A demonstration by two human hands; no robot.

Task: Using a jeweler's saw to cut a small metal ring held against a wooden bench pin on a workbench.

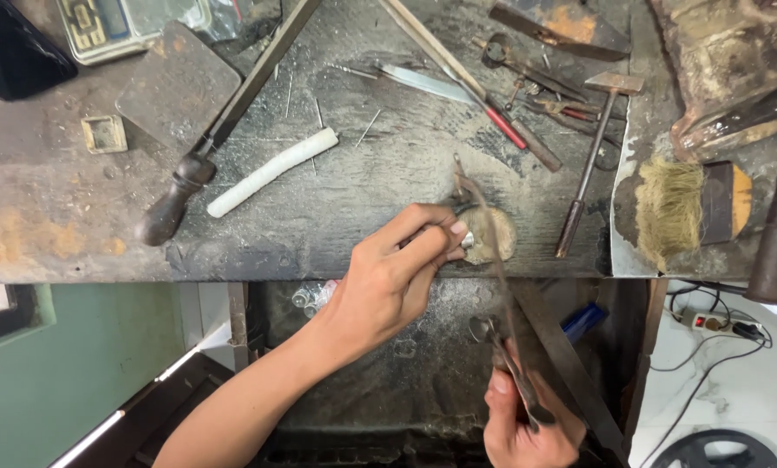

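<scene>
My left hand (397, 277) pinches a small silvery metal piece (469, 243) against a worn wooden bench peg (498, 236) at the front edge of the workbench (50, 217). My right hand (523, 425) grips the handle of a thin-framed saw (492, 260) low in the view. The saw's frame rises from that hand to the peg, and its tip lies beside the metal piece.
Tools lie across the bench: a large file with a dark wooden handle (206, 147), a white stick (271, 172), a small hammer (592, 156), pliers and shears (536, 74), a bristle brush (679, 208), a scale (111, 26). A power strip (718, 322) lies on the floor at right.
</scene>
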